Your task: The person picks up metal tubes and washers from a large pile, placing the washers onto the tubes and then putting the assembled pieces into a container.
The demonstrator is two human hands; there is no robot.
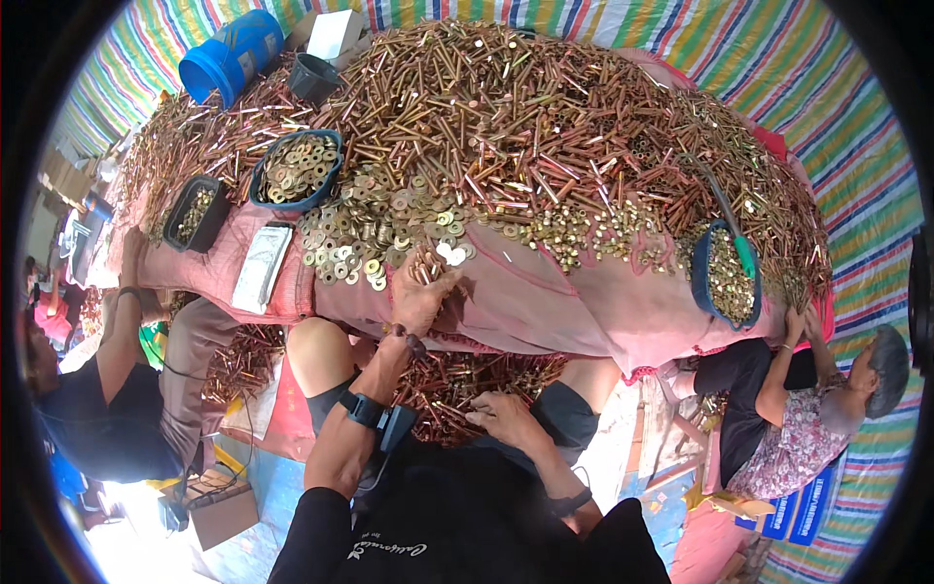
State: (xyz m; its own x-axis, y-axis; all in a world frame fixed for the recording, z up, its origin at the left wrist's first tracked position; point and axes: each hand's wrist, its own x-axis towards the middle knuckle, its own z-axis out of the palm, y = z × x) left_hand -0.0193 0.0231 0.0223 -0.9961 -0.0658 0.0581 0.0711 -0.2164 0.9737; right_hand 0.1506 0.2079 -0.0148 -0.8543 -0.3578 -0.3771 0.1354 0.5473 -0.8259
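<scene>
My left hand [416,302] is closed around a bundle of copper-coloured bolts [425,265], their ends pointing up. It is at the front edge of the pink cloth-covered table [545,302], beside a spread of flat washers [365,229]. My right hand [508,420] is lower, over my lap, fingers apart and nothing visible in them. Below it, between my knees, lies a heap of similar bolts [452,394]. A great mound of bolts [545,117] covers the back of the table, with small brassy nuts [574,234] scattered along its front.
A blue-rimmed tub of washers [297,167], a dark tray of nuts [197,212] and a flat packet [263,268] are at left. A blue basin of nuts [728,277] stands right. Blue buckets [233,56] lie at the back. People sit at left [107,419] and right [808,419].
</scene>
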